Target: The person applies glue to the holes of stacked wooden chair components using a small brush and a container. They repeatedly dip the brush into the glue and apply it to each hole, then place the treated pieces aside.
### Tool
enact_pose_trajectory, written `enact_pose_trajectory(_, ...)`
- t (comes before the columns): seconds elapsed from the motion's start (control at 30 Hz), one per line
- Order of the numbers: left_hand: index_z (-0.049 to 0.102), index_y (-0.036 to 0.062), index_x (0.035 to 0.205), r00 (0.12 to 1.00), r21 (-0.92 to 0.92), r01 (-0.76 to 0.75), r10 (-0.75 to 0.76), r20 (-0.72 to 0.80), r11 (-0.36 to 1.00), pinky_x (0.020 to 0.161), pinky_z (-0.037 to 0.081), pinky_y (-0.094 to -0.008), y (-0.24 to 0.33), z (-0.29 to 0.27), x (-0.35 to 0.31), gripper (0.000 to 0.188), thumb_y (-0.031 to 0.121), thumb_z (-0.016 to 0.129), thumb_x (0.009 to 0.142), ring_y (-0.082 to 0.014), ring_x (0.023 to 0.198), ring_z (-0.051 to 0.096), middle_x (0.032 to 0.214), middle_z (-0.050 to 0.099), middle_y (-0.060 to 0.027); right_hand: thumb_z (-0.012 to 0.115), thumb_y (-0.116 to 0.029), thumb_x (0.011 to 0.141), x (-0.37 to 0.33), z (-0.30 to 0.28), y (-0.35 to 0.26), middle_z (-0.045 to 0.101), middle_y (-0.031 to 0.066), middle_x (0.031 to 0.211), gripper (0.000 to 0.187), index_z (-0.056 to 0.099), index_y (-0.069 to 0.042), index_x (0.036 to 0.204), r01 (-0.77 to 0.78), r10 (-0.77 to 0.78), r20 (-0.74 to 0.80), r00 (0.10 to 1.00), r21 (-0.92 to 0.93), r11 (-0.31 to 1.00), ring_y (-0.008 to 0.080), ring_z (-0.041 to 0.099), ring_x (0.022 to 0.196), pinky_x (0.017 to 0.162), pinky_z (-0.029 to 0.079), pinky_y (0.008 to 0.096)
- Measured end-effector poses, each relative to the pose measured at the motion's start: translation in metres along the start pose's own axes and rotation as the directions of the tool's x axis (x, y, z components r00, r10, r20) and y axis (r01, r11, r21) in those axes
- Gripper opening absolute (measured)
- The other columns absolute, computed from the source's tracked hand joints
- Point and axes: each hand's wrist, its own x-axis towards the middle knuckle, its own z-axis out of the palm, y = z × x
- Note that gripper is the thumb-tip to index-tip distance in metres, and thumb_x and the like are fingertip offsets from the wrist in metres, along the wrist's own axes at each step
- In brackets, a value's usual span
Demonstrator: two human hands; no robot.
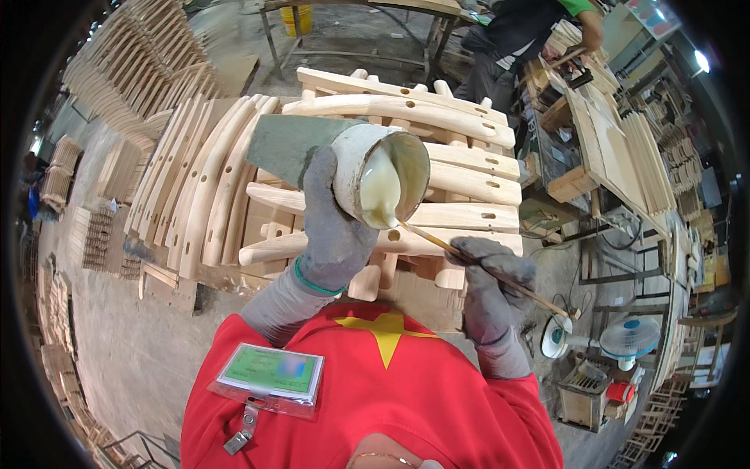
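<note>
My left hand (332,223), in a grey glove, is closed around a stained white pot (348,168). The pot is tilted toward me, with thick cream-coloured liquid (380,184) pooled at its lower rim. Between the gloved fingers of my right hand (494,280) is a thin wooden stick (430,238). Its far tip meets the rim of the pot. Beneath both hands lie curved pale wooden slats (469,215) with drilled holes and slots, stacked in layers.
More curved slats (207,184) lie left of the stack, beside a grey-green board (281,144). A co-worker (516,39) stands at the far right by a workbench (617,148). A fan (629,338) and a wooden crate (582,395) are at the lower right.
</note>
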Motion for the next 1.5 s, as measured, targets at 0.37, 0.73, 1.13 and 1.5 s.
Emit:
enact_pose_trajectory(0.37,0.04,0.0057,0.132,0.988,0.167,0.13,-0.114,-0.104,0.977,0.102,0.038,-0.036,-0.019,-0.003,-0.003,0.049,0.04,0.032,0.098,-0.0198,0.119,0.047,0.127,0.048,-0.0095,0.06,0.008,0.081,-0.01,-0.003,0.005,0.062,0.0243,0.105,0.019,0.056,-0.001,0.097,-0.016,0.018,0.044,0.999,-0.044,0.999,0.0318,0.065,0.093,0.08,0.054,0.0405)
enact_pose_trajectory(0.73,0.038,0.0069,0.134,0.9,-0.508,0.341,-0.431,-0.068,0.791,0.101,0.042,-0.0372,-0.026,-0.022,0.001,0.048,0.011,0.056,0.089,-0.0216,0.122,0.045,0.129,0.046,-0.0099,0.061,-0.008,0.087,0.053,-0.096,-0.021,0.065,0.0134,0.088,0.016,0.056,0.005,0.096,-0.352,0.197,-0.425,0.884,-0.324,0.878,0.0155,0.063,0.075,0.067,0.054,0.0289)
enact_pose_trajectory(1.13,0.045,0.0099,0.126,0.887,-0.26,0.342,-0.402,-0.226,0.903,0.102,0.039,-0.0347,-0.026,-0.031,0.001,0.04,0.036,0.044,0.097,-0.0174,0.118,0.047,0.124,0.051,-0.0026,0.065,-0.014,0.087,0.059,-0.137,0.003,0.064,0.0083,0.084,0.019,0.058,0.002,0.095,-0.451,0.284,-0.421,0.862,-0.377,0.809,0.0119,0.061,0.069,0.061,0.053,0.0245)
enact_pose_trajectory(1.5,0.043,0.0115,0.131,0.953,0.006,0.234,-0.229,-0.199,0.972,0.105,0.036,-0.0352,-0.029,-0.033,-0.003,0.04,0.035,0.038,0.099,-0.0181,0.122,0.044,0.129,0.048,-0.0036,0.068,-0.022,0.082,0.069,-0.091,0.005,0.062,0.0133,0.069,0.025,0.062,0.001,0.089,-0.227,0.237,-0.126,0.963,-0.853,0.47,0.0221,0.062,0.061,0.059,0.047,0.0318)
